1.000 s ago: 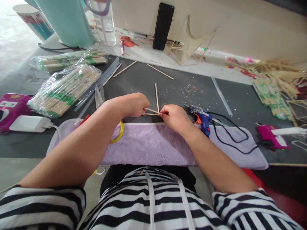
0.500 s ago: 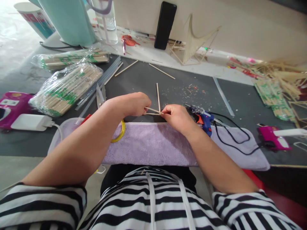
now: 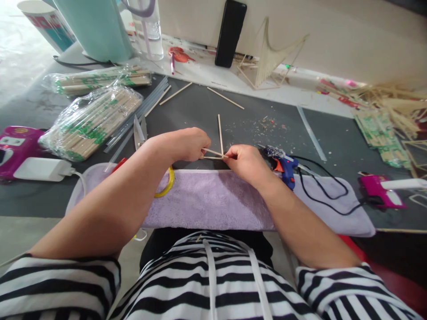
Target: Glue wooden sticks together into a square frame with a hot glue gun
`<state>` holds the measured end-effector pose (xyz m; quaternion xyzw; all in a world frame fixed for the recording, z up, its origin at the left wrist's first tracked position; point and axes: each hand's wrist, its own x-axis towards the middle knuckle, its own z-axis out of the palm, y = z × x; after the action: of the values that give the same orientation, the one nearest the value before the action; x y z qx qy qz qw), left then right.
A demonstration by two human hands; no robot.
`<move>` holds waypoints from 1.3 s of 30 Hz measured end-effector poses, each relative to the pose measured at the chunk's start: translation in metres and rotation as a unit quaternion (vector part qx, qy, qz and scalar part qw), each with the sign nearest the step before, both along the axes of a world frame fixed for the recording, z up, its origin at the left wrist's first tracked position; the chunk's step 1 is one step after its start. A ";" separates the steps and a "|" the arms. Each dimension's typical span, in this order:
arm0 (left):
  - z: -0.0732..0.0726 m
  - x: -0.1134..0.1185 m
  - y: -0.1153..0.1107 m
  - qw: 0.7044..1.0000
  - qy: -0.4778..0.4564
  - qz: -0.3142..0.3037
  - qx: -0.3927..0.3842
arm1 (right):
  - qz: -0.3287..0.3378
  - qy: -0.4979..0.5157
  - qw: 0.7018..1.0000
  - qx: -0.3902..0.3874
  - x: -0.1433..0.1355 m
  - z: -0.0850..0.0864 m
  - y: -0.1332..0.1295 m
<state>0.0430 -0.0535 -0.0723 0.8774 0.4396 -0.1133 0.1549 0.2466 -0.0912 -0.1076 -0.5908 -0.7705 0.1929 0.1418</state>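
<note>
Thin wooden sticks meet at one corner in front of me: one stick [image 3: 220, 133] points away from me, and two more run left toward my left hand [image 3: 194, 144]. The fingers of that hand are closed on the upper slanting stick [image 3: 212, 152]; the lower stick [image 3: 211, 157] ends beside its fingertips. My right hand [image 3: 246, 161] pinches the corner where the sticks join. Just right of it lies a blue hot glue gun [image 3: 287, 168] with an orange trigger. Whether the joint is glued is too small to tell.
A lilac towel [image 3: 213, 200] lies along the table's front edge, with scissors [image 3: 138, 135] partly under my left arm. Bagged sticks [image 3: 96, 120] and clear glue sticks [image 3: 133, 118] lie left. A phone [image 3: 230, 33] and a stick model [image 3: 267, 62] stand at the back.
</note>
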 end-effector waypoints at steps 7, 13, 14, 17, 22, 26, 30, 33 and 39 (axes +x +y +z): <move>-0.003 -0.001 0.001 1.000 -0.008 0.009 -0.010 | 0.007 -0.002 1.000 -0.002 0.000 0.000 0.001; -0.002 -0.001 0.001 1.000 -0.003 0.012 -0.016 | -0.008 0.046 0.998 -0.029 0.004 0.003 0.002; -0.001 -0.001 0.001 1.000 -0.005 0.011 -0.016 | -0.014 0.054 0.998 -0.035 0.004 0.004 0.002; 0.001 -0.001 0.000 1.000 -0.010 0.009 -0.018 | -0.027 0.065 0.997 -0.045 0.005 0.005 0.002; 0.003 -0.001 -0.002 1.000 -0.002 0.004 -0.022 | -0.012 0.054 0.998 -0.029 0.004 0.004 0.003; 0.005 0.001 -0.003 0.999 0.002 0.020 -0.031 | -0.001 0.046 0.999 -0.014 0.004 0.002 0.003; 0.003 0.001 -0.002 1.000 0.003 0.014 -0.020 | -0.003 0.043 0.999 -0.018 0.003 0.000 0.003; -0.001 -0.001 0.001 1.000 -0.013 0.001 -0.008 | -0.016 0.062 0.998 -0.024 0.002 0.001 0.004; -0.005 -0.011 0.006 0.998 -0.050 -0.014 -0.024 | -0.104 0.084 0.987 0.084 0.043 0.034 -0.009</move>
<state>0.0325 -0.0471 -0.0778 0.8840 0.4164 -0.0820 0.1961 0.2898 -0.1007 -0.0738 -0.6353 -0.7037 0.1606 0.2747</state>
